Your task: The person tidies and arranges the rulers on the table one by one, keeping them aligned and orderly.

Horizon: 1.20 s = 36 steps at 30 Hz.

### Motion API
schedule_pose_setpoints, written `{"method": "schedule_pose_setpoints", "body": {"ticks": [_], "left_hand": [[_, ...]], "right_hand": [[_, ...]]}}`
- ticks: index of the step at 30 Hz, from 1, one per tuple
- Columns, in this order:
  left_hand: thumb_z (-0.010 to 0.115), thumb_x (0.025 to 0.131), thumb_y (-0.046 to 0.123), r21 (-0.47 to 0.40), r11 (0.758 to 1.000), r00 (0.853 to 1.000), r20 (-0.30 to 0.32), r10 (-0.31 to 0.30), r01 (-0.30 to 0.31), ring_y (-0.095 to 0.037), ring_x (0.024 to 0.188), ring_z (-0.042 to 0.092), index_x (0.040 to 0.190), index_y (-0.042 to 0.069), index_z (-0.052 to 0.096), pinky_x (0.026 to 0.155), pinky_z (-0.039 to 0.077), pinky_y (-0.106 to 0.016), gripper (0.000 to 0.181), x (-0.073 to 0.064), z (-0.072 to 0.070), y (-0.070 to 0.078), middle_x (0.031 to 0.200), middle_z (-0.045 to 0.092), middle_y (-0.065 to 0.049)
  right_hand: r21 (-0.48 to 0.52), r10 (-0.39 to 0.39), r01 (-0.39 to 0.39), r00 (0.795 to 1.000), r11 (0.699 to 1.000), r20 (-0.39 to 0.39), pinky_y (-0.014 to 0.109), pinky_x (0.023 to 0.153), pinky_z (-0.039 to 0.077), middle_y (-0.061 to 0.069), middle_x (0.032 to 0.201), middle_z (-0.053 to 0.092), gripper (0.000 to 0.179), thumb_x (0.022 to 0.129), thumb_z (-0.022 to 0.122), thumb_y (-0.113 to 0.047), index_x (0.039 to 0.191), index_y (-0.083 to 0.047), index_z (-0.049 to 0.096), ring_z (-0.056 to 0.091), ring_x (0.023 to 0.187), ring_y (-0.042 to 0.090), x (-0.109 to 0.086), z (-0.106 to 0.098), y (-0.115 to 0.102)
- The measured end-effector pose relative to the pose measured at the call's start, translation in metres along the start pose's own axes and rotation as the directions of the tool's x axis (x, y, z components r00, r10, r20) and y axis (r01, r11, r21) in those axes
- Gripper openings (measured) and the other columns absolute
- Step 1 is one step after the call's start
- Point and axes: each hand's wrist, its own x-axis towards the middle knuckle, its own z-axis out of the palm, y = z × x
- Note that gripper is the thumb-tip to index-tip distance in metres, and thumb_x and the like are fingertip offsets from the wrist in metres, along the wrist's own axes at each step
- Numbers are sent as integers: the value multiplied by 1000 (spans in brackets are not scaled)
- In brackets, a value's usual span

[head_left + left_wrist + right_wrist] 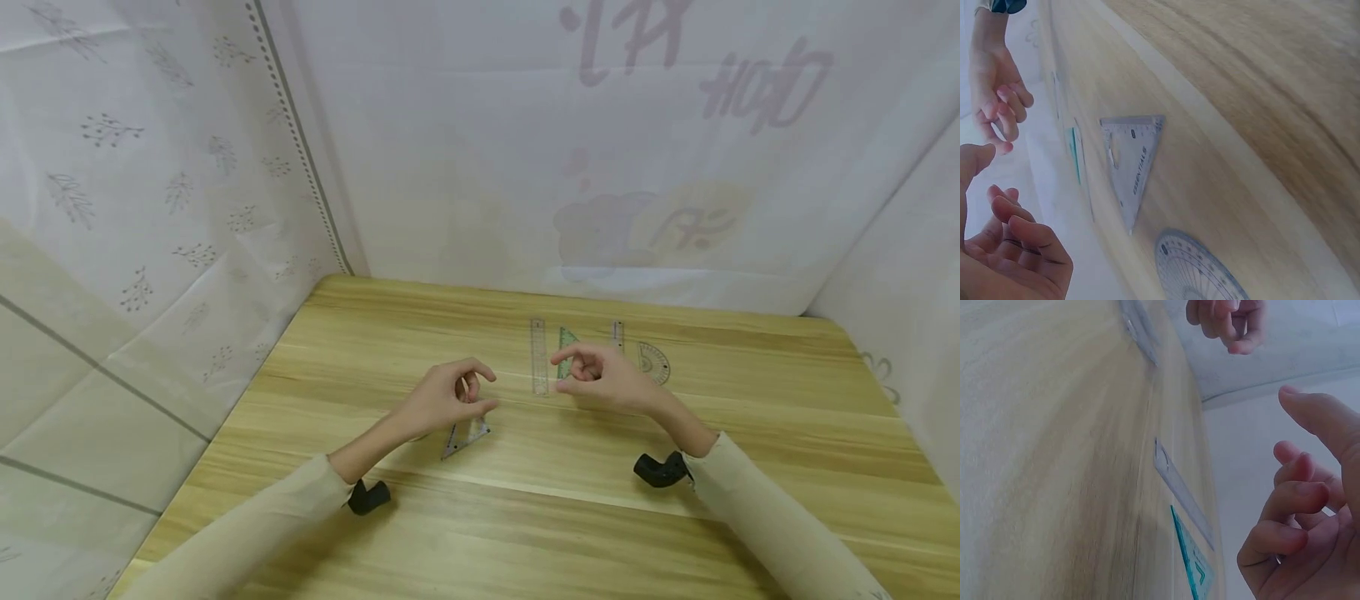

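My left hand (446, 396) hovers above the table, thumb and index finger apart with nothing between them. Below it lies a clear set square (467, 435), printed "ESSENTIALS" in the left wrist view. Beside that, a clear protractor (1194, 269) is mostly hidden by the left hand in the head view. To the right, my right hand (611, 381) is also raised and holds nothing, its other fingers loosely curled. It partly covers a green set square (565, 340) and a narrow ruler (617, 332). A longer clear ruler (538, 358) lies left of the green set square.
Another clear protractor (656, 362) lies just right of the right hand. Everything rests on a wood-grain table (525, 533). Printed white cloth (465, 150) hangs along its back and sides. Each wrist carries a black mount (660, 471).
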Motion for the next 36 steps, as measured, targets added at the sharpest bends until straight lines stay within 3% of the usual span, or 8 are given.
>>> {"method": "schedule_pose_setpoints", "body": {"ticks": [3, 12, 17, 27, 36], "left_hand": [[81, 90, 17, 8, 1000, 1000, 4, -14, 14, -12, 59, 49, 115, 7, 66, 57, 45, -27, 30, 3, 2, 0, 77, 58, 5], [80, 91, 19, 4, 998, 998, 32, -58, 58, -13, 61, 51, 123, 0, 63, 57, 45, -27, 40, 16, 10, 1, 83, 58, 1], [80, 91, 20, -6, 997, 996, 40, -80, 81, -13, 63, 52, 128, 1, 60, 58, 46, -28, 47, 22, 12, 3, 89, 59, -3], [83, 88, 16, -79, 992, 995, 22, -99, 100, -14, 60, 50, 133, -2, 57, 56, 43, -26, 55, 33, 17, -4, 92, 61, -10], [83, 88, 15, -117, 988, 995, 14, -99, 100, -14, 62, 49, 132, -4, 56, 58, 44, -26, 55, 41, 22, -10, 88, 59, -5]], "right_hand": [[1, 1, -1, 1000, 1000, 16, 27, 54, 39, 11, 77, 56, 37, 96, 72, -6, 128, 6, 60, 42, 58, 15, -1, -3, 0], [-10, 7, -7, 998, 1000, 65, 24, 51, 38, 11, 79, 56, 46, 94, 75, -5, 133, 9, 55, 42, 56, 11, -3, -12, 3], [-31, 46, -43, 994, 999, 97, 24, 52, 41, 12, 83, 58, 55, 93, 77, -8, 138, 7, 51, 45, 57, 12, -3, -16, 3], [-16, 71, -70, 994, 997, 78, 26, 54, 40, 14, 85, 57, 58, 93, 77, -8, 141, 6, 49, 45, 58, 15, 6, -26, 4], [-9, 76, -76, 996, 997, 55, 26, 54, 41, 15, 85, 57, 57, 93, 76, -6, 141, 7, 49, 46, 58, 14, 13, -31, 11]]}}
